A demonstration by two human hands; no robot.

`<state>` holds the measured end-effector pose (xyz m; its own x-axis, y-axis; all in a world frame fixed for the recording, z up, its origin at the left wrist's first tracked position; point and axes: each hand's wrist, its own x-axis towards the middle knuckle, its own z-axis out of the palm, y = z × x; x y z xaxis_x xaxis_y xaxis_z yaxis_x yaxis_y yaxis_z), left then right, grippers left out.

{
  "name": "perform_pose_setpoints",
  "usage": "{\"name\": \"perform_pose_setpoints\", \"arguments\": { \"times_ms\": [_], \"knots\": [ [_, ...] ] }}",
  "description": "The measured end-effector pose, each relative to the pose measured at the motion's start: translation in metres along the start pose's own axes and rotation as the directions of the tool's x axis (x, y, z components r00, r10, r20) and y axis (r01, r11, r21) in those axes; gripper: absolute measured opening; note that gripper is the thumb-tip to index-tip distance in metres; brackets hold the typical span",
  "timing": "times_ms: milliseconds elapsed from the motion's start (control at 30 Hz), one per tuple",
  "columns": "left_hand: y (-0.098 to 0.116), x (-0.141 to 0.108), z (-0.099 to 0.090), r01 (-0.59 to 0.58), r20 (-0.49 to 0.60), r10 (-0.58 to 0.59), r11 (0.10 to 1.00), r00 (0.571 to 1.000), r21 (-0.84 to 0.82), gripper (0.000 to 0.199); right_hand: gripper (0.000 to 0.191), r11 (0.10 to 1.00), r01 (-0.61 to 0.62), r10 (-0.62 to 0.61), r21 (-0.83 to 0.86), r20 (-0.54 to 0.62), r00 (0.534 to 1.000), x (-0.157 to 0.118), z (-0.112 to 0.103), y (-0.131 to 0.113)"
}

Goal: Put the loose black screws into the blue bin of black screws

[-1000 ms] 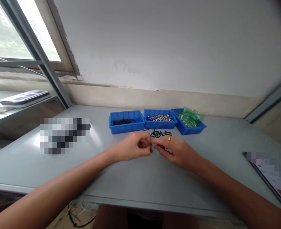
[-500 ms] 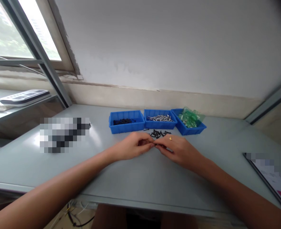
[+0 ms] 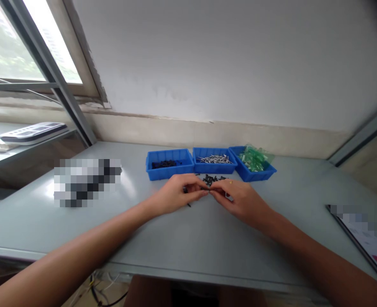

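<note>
My left hand (image 3: 178,194) is closed, thumb and fingers pinching a small dark screw (image 3: 205,188) whose outline is partly hidden. Its tip meets the fingertips of my right hand (image 3: 239,196), also pinched at the same spot and wearing a ring. Several black screws (image 3: 210,179) lie loose on the table just beyond my fingers. Another dark piece (image 3: 188,205) shows under my left hand. Behind stand a blue bin of black screws (image 3: 165,163), a blue bin of silver screws (image 3: 217,159) and a blue bin with green plastic bags (image 3: 255,157).
On the grey table (image 3: 175,243), a blurred-out object (image 3: 86,183) lies at the left and a dark-edged flat item (image 3: 367,247) at the right. A white device (image 3: 35,133) rests on the side shelf. Metal posts rise at both sides.
My fingertips have shifted slightly and the dark piece between them shows a little more. A dark piece is now visible under my left hand.
</note>
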<state>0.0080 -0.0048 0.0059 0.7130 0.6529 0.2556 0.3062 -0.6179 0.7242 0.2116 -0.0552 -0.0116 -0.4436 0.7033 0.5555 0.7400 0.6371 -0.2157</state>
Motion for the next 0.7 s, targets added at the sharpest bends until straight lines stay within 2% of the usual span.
{"name": "perform_pose_setpoints", "arguments": {
  "times_ms": [267, 367, 467, 533, 633, 700],
  "knots": [
    [0.0, -0.001, 0.001, -0.004, 0.01, 0.004, 1.0, 1.0, -0.001, 0.015, 0.018, 0.998, 0.053, -0.057, 0.035, 0.114, 0.992, 0.001, -0.003, -0.004],
    [-0.001, -0.001, 0.0, -0.028, -0.004, 0.028, 0.998, 1.0, 0.051, 0.016, 0.019, 0.998, 0.062, -0.064, 0.023, 0.128, 0.99, 0.001, -0.004, -0.005],
    [-0.004, 0.001, -0.007, -0.065, -0.119, 0.097, 0.967, 0.988, 0.248, 0.014, 0.018, 1.0, 0.024, -0.024, 0.0, 0.126, 0.992, 0.002, -0.005, -0.002],
    [-0.007, 0.003, -0.015, -0.036, -0.237, 0.14, 0.917, 0.961, 0.397, 0.013, 0.017, 1.0, -0.02, 0.023, -0.024, 0.144, 0.989, 0.002, -0.004, 0.001],
    [-0.016, 0.005, -0.029, 0.115, -0.393, 0.117, 0.848, 0.912, 0.518, 0.015, 0.016, 0.994, -0.065, 0.084, -0.09, 0.231, 0.969, 0.0, 0.001, 0.007],
    [-0.022, 0.007, -0.035, 0.222, -0.441, 0.065, 0.793, 0.895, 0.568, 0.016, 0.016, 0.99, -0.075, 0.108, -0.122, 0.298, 0.948, -0.002, 0.004, 0.011]
  ]
}}
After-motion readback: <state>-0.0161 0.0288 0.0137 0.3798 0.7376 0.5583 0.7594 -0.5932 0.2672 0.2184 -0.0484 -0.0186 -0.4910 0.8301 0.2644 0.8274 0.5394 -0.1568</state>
